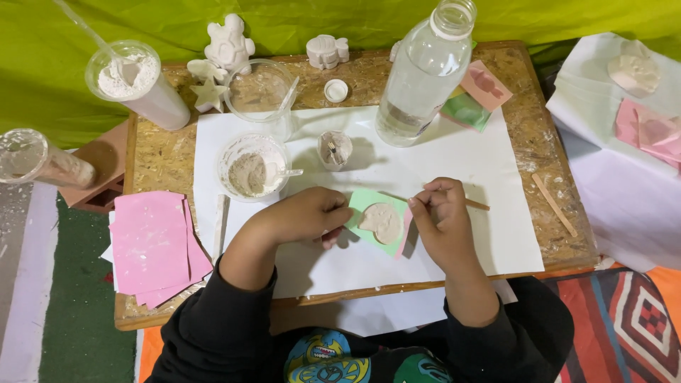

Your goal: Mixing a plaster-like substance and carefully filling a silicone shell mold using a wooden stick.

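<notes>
Table (167, 152): rough chipboard, covered by matt white paper sheet (496, 184). Bottle (422, 74): clear glossy plastic. Stick (477, 205): bare wood; mould (369, 202): matt green, filled with pale paste.

Green mould (374, 213) left edge hidden under left hand (305, 216); stick (477, 205) partly hidden by right hand (440, 220).

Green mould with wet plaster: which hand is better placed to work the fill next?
Probably right. The right hand already pinches the thin wooden stick at the edge of the green mould, while the left hand is holding the mould's other side.
</notes>
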